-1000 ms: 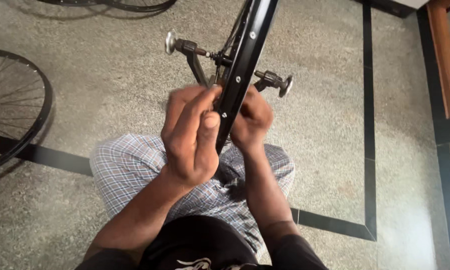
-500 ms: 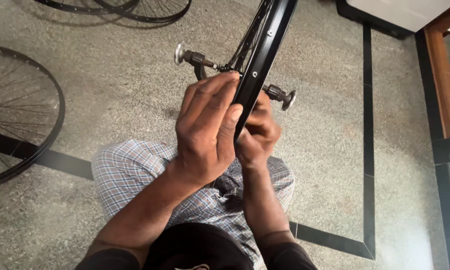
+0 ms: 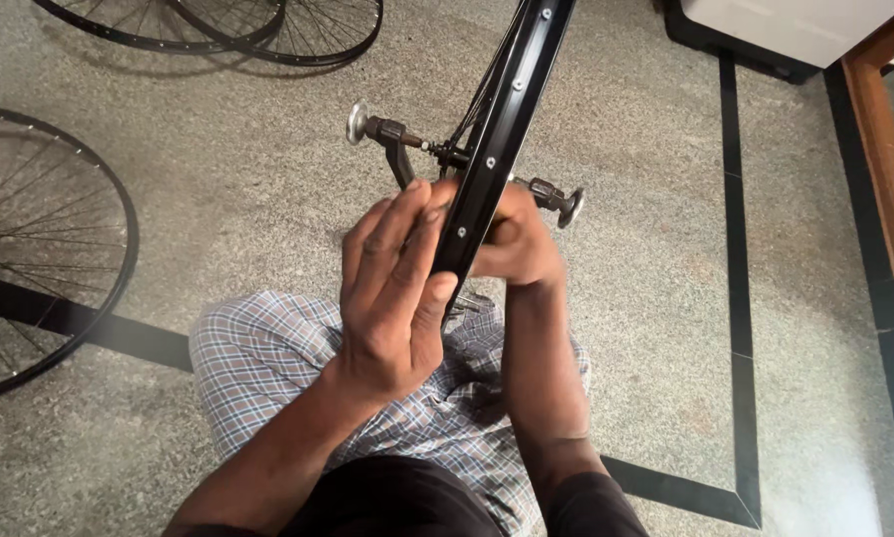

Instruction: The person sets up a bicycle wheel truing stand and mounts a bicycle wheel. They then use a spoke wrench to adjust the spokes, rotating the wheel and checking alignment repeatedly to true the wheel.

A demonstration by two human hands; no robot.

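A black bicycle wheel rim (image 3: 502,129) stands on edge in front of me, seen from above, with small holes along its inner face. Its hub axle sits in a metal truing stand (image 3: 387,134) with knobbed ends on both sides. My left hand (image 3: 392,298) lies flat against the rim's left side, fingers straight and pressed to it, thumb wrapped over the near edge. My right hand (image 3: 517,244) is closed around the rim or its spokes on the right side; what its fingers pinch is hidden.
A spoked wheel (image 3: 39,249) lies on the speckled grey floor at the left. Two more wheels (image 3: 268,30) lie at the top. My checked-cloth lap (image 3: 268,368) is below. A wooden frame (image 3: 890,159) and a white box (image 3: 795,25) stand at the right.
The view has shifted, so rim and stand sit higher and farther right in the picture. My left hand's fingers have straightened along the rim. My right hand stays closed on the other side.
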